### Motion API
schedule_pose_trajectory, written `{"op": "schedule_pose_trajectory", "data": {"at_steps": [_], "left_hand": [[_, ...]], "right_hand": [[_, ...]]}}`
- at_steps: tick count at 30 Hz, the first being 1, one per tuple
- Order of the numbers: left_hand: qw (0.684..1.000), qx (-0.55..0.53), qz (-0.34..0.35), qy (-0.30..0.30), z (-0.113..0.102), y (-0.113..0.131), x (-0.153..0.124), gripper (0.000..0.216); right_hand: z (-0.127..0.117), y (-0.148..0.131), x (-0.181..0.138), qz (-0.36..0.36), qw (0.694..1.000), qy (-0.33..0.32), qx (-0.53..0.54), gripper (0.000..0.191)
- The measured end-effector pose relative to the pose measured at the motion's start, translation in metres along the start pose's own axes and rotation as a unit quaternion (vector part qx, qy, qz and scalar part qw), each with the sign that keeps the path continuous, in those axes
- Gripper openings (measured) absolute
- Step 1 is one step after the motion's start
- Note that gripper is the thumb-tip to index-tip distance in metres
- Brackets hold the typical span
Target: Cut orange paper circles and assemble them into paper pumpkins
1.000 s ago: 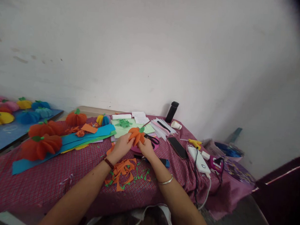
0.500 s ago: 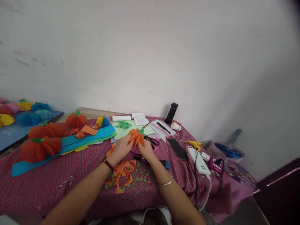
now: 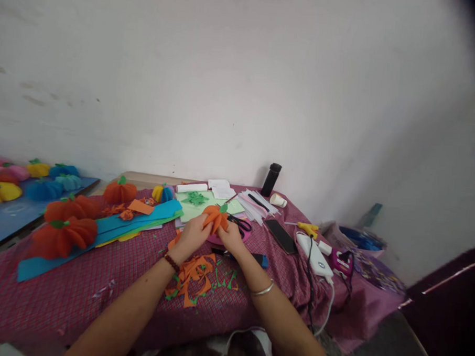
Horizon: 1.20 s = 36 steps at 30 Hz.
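The left grip and right grip are both closed on an orange paper pumpkin, pinching it from either side and holding it just above the desk. Scissors lie just right of the right grip, and orange scraps lie on the cloth between the wrists. Further out, a phone lies to the right, a black bottle stands at the far edge, and finished pumpkins rest beside blue sheets on the left.
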<state>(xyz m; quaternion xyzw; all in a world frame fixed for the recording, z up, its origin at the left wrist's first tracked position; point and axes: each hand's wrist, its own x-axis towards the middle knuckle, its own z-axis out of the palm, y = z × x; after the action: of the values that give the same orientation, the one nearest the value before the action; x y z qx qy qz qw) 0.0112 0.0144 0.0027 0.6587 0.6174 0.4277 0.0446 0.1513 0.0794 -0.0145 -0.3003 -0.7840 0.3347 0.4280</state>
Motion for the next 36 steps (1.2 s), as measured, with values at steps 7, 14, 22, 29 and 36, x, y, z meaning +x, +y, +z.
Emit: {"op": "schedule_pose_trajectory", "data": {"at_steps": [7,14,22,29,36], "left_hand": [[1.0,-0.007,0.003,0.001,-0.0009,0.0022,-0.0005,0.015],[1.0,-0.009,-0.005,-0.005,-0.002,0.0046,-0.0005,0.015],[1.0,-0.004,-0.001,-0.006,-0.0007,0.0018,-0.0006,0.015],[1.0,0.0,-0.007,-0.01,-0.0038,0.0074,-0.0006,0.015],[1.0,-0.007,-0.001,-0.008,-0.0024,0.0054,-0.0008,0.014]], "right_hand": [[-0.0013,-0.0013,0.0003,-0.009,1.0,-0.005,-0.011,0.026],[-0.0016,-0.0006,0.0006,-0.008,1.0,-0.006,-0.018,0.023],[-0.0017,-0.0048,0.0002,-0.002,1.0,-0.008,-0.007,0.021],[-0.001,0.0006,0.0005,-0.003,1.0,-0.009,-0.002,0.019],[0.0001,0.0023,0.001,-0.006,1.0,-0.002,0.005,0.021]]}}
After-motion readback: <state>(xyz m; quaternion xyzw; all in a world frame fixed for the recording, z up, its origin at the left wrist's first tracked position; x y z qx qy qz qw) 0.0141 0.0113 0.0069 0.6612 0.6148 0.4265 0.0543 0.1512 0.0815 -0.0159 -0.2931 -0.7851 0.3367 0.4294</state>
